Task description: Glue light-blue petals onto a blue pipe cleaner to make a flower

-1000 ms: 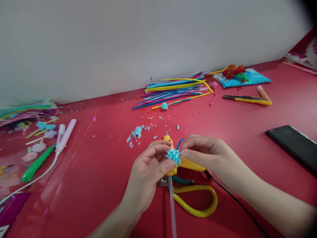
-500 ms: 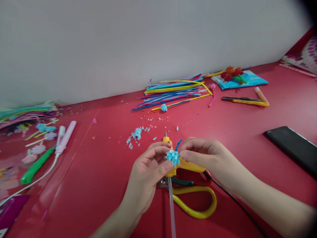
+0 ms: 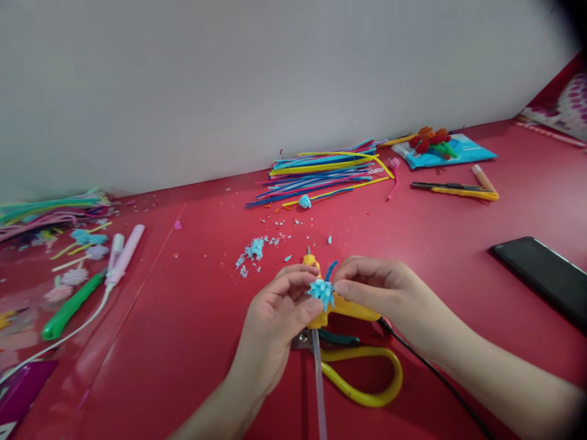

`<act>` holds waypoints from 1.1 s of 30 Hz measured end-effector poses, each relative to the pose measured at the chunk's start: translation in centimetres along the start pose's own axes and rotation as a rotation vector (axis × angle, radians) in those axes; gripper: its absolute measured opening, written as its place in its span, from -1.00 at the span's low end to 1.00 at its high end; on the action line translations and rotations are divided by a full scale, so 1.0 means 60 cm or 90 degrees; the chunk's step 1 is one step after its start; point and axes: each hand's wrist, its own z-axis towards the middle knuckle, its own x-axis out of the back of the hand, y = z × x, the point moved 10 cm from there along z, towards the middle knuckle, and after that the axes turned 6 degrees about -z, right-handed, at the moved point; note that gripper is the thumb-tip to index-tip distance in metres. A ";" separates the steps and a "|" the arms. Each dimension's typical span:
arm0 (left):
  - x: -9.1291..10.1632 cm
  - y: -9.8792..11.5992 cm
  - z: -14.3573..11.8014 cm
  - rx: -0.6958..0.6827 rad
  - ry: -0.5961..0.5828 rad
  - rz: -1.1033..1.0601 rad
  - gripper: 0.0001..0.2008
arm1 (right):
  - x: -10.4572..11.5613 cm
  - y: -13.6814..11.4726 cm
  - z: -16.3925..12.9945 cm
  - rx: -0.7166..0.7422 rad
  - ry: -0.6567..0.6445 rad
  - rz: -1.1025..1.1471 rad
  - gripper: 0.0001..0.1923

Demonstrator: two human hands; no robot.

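Observation:
Between the thumb and fingers of my left hand is a small light-blue flower with layered, pointed petals. A short dark-blue stem sticks up from it. From the other side, my right hand pinches at the flower's right edge, its fingertips closed there; the exact spot they grip is partly hidden. Below both hands lies a yellow hot glue gun, nozzle pointing away, with a clear glue stick coming out of its rear. Yellow-handled scissors rest under the gun.
Light-blue scraps are scattered beyond my left hand. A bundle of coloured pipe cleaners lies by the wall, near a small blue ball. To the right are a black phone and a yellow cutter; a pink corded tool lies left.
The whole view has shifted slightly, so things sit a little lower and further right. Both hands keep the same hold at the flower.

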 end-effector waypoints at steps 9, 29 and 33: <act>-0.001 -0.008 -0.002 0.031 -0.010 -0.032 -0.80 | 0.006 -0.010 0.002 0.015 0.009 -0.030 -0.79; -0.006 0.012 -0.007 -0.024 0.017 -0.021 -0.85 | 0.002 -0.008 0.002 0.039 0.028 -0.071 -0.83; -0.007 0.011 -0.004 -0.022 0.017 -0.018 -0.85 | 0.001 -0.005 0.002 0.033 0.028 -0.059 -0.84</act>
